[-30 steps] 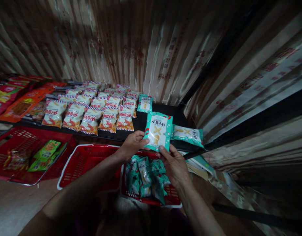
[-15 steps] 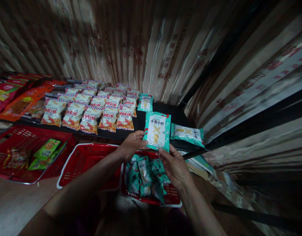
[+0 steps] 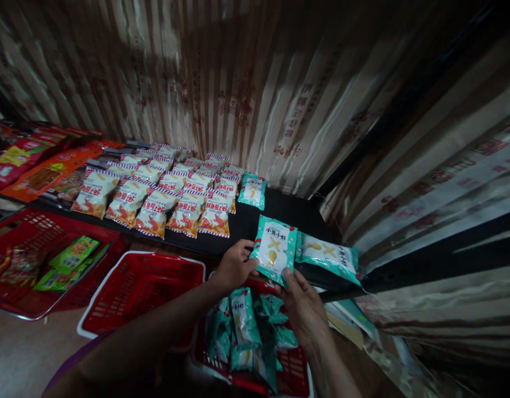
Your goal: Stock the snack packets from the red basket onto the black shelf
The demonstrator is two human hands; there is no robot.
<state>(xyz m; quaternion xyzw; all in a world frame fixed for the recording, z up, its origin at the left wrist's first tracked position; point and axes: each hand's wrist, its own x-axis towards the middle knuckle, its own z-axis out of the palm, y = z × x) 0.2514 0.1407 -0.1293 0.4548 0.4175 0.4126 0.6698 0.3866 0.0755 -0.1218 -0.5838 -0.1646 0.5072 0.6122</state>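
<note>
Between my two hands is a teal-and-white snack bag (image 3: 275, 249), its printed face up, over the front part of the black shelf (image 3: 282, 203). My left hand (image 3: 237, 265) grips its left edge, and my right hand (image 3: 300, 298) pinches its lower right corner. Right beside it lies another teal snack bag (image 3: 327, 254), turned sideways at the shelf's right end. A third teal bag (image 3: 253, 190) lies farther back. Below my hands, a red basket (image 3: 294, 365) with a white rim holds several more teal bags (image 3: 243, 320).
Rows of white-and-orange snack bags (image 3: 153, 210) cover the shelf's middle, with orange packets (image 3: 47, 171) farther left. A red basket (image 3: 155, 282) stands left of the teal bags' basket; another red basket (image 3: 26, 226) holds green packets (image 3: 70, 262). A dark frame bar (image 3: 404, 265) runs at right.
The view has shifted, so the shelf and baskets appear lower. Both hands still hold the teal bag, which now lies closer to the shelf and tilts slightly clockwise.
</note>
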